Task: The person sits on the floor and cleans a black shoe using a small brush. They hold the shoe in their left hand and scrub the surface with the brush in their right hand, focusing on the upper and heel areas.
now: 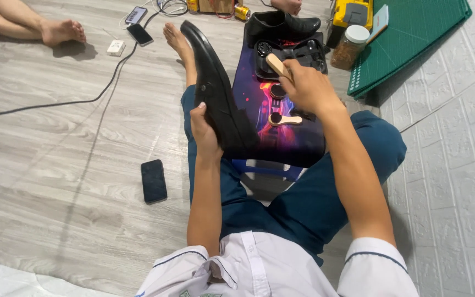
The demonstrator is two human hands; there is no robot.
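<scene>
Grey wood-look floor (56, 181) under us, with a small low table on it.

On the floor we see a black phone (154, 181) lying flat to our left, two more phones (137, 25) and a white charger (116, 48) with a black cable (72, 102) farther off, and a green cutting mat (413, 38) at the right. The table carries a colourful mat (281, 137), on which lie a black shoe (281, 25), a black tray (298, 55) and a wooden-handled dauber (284, 119).

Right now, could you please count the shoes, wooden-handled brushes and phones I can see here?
Shoes: 2, one in the left hand at, one on the mat
Brushes: 2, one in the right hand at, one lying
Phones: 3
Total: 7
</scene>
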